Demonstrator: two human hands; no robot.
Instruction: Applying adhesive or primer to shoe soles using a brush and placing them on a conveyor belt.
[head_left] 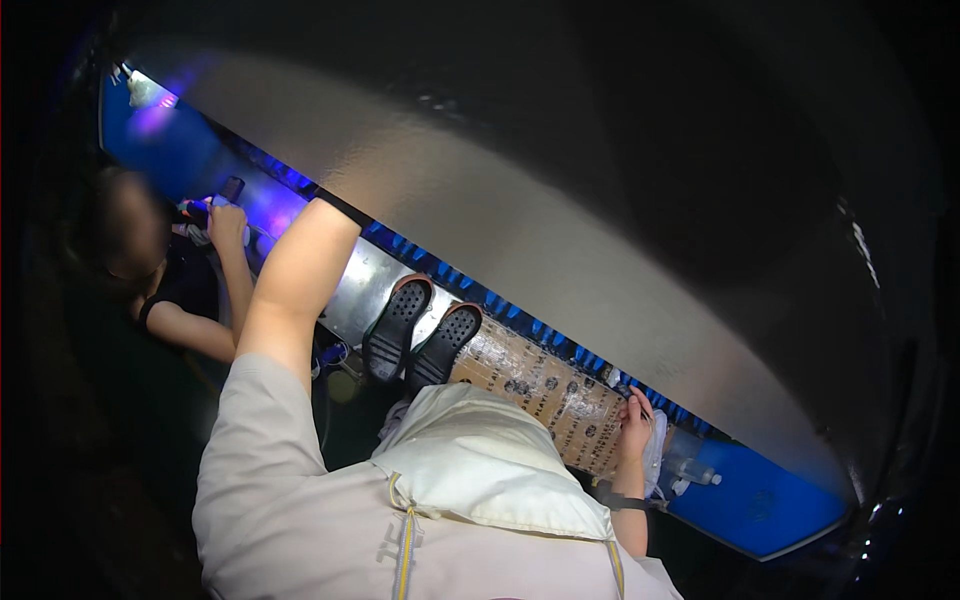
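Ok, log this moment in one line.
left hand: hidden at dark surface | right hand: by blue fringe | black shoes: between arms | co-worker's hand: at left

A broad, dark, glossy panel [560, 215] spans the upper and right frame, pale glare across it, its lower edge slanting down rightward.
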